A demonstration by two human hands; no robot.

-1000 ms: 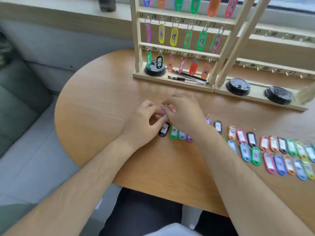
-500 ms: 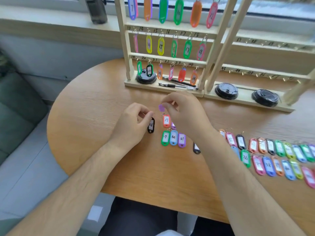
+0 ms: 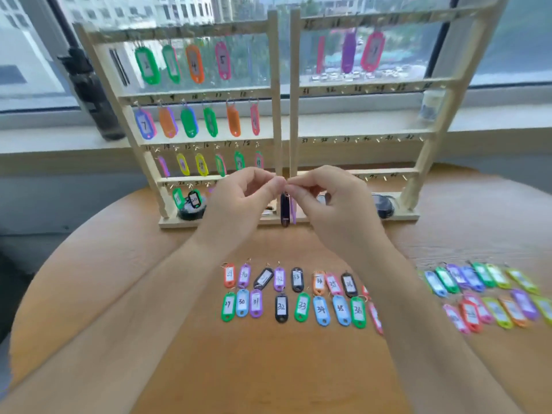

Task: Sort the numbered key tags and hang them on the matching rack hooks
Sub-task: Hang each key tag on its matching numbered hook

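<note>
My left hand (image 3: 239, 198) and my right hand (image 3: 331, 198) meet fingertip to fingertip in front of the wooden key rack (image 3: 279, 115). Below the pinch hang a black tag (image 3: 284, 210) and a purple tag (image 3: 293, 211), edge-on. My left hand pinches the top of the black tag, my right the purple one's. Coloured numbered tags hang on the rack's left half; three hang at the top of the right half (image 3: 349, 52). Two rows of loose tags (image 3: 280, 294) lie on the round wooden table (image 3: 119, 264).
More loose tags (image 3: 490, 294) lie in rows at the right, blurred. Black round lids (image 3: 191, 209) sit on the rack's base. A dark bottle (image 3: 92, 94) stands on the windowsill at the left. A small jar (image 3: 431, 104) stands on the sill at the right.
Both hands rose from the table to in front of the rack, lifting the black and the purple tag. The camera tilted up, so the whole rack now shows.
</note>
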